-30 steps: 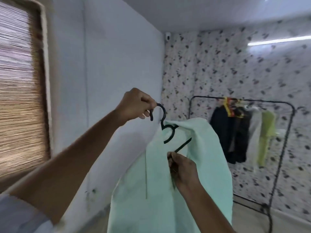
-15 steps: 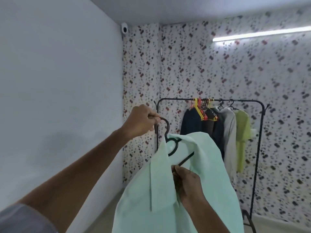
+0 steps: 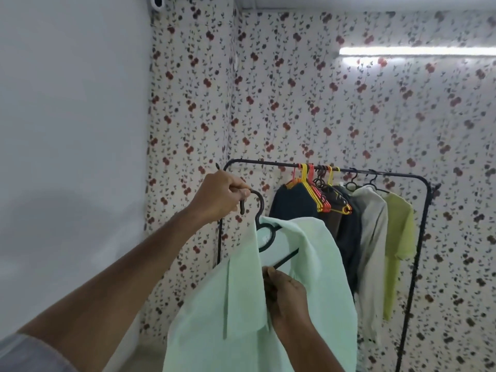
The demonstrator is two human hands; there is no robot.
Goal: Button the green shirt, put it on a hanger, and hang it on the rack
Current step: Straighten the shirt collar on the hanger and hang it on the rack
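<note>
The pale green shirt [image 3: 316, 277] hangs from a black hanger [image 3: 261, 210] held up in front of me. My left hand [image 3: 220, 196] grips the hanger's hook from the left. Lower down, my right hand [image 3: 284, 294] pinches the shirt's front edge, just below the hanger's bare black arm. The shirt's lower part runs out of the frame. Behind it stands the black clothes rack [image 3: 263, 164], whose top bar is a little above my left hand. The rack's left end is bare.
Several garments hang on the rack's right half: dark tops [image 3: 292, 200] on yellow and red hangers [image 3: 319, 194], a grey shirt [image 3: 371, 237] and a yellow-green shirt [image 3: 397, 237]. Flowered wallpaper is behind, and a plain white wall [image 3: 72, 130] stands to the left.
The view has swung right, away from the window, and closer to the rack. Both hands keep their hold while the shirt on its hanger comes nearer the rack's left end.
</note>
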